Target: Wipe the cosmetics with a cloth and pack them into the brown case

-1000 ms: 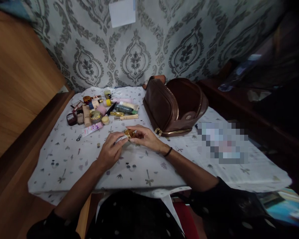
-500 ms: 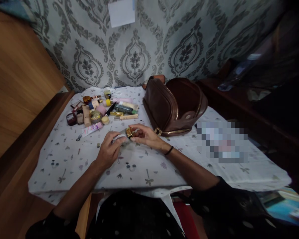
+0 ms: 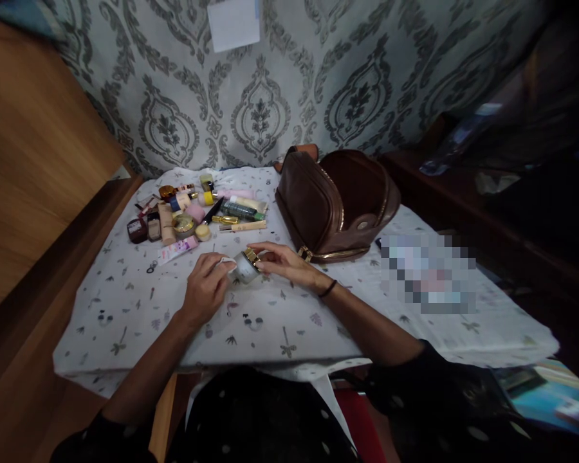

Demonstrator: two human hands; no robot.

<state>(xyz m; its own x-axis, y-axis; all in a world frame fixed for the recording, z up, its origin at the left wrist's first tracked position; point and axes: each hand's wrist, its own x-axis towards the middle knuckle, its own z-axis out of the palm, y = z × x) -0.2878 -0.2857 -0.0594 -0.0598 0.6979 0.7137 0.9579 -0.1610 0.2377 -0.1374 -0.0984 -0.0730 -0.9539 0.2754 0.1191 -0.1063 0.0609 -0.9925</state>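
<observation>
My right hand [image 3: 287,265] grips a small pale frosted jar [image 3: 244,267] by its shiny gold lid [image 3: 252,258]. The jar is tilted, its pale body facing left, low over the printed cloth. At the jar's left side, my left hand [image 3: 206,286] is closed with a scrap of white tissue or wipe [image 3: 227,263] pinched between thumb and fingers. Beyond my hands lie several cosmetics, among them a pink and white tube [image 3: 178,249], a gold-topped jar [image 3: 184,224] and a beige tube [image 3: 166,225].
A brown zip bag [image 3: 313,209] stands gaping to the right of the cosmetics. Farther right lies a blurred-out flat item [image 3: 427,273]. The white printed cloth [image 3: 289,321] covers the table, with a wooden panel [image 3: 43,141] at the left and a patterned curtain [image 3: 260,109] behind.
My left hand has drawn slightly left, off the jar's body, with the white scrap now showing in its fingers. More of the jar's pale side is visible; my right hand keeps the lid.
</observation>
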